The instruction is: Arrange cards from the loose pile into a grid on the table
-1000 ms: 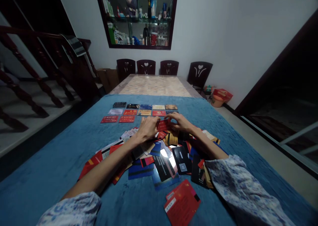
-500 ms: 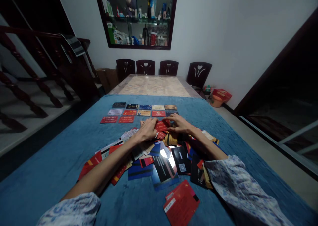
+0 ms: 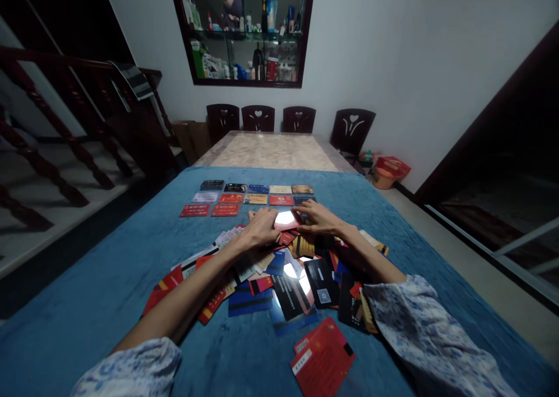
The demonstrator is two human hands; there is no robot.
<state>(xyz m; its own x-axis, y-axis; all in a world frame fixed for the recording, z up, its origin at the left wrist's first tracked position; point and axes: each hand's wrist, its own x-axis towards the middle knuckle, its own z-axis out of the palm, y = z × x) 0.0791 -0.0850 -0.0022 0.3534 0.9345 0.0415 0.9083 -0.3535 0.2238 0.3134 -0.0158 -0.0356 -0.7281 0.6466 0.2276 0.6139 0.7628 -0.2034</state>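
Observation:
A red card [image 3: 287, 220], whitened by glare, is held by its two sides between my hands, above the far edge of a loose heap. My left hand [image 3: 261, 228] closes on its left side, and my right hand [image 3: 321, 217] pinches the right side. Below them spreads the overlapping heap, with a black card [image 3: 322, 283], a blue card [image 3: 250, 301] and a gold card [image 3: 303, 245] among several others. Beyond my hands lie neat rows of cards; two red ones, the nearer [image 3: 225, 210] and its neighbour [image 3: 194, 211], form the front row.
Red cards [image 3: 324, 359] lie apart near the front edge. A blue cloth [image 3: 109, 286] covers the near table, and a bare stone-patterned tabletop [image 3: 279, 149] continues behind it. Dark chairs [image 3: 353, 130] stand along the far end, and a wooden railing [image 3: 65, 129] is at left.
The red card has tilted between my hands, so its printed face now shows bright glare. Both hands stay at nearly the same spot; the whole view has shifted slightly.

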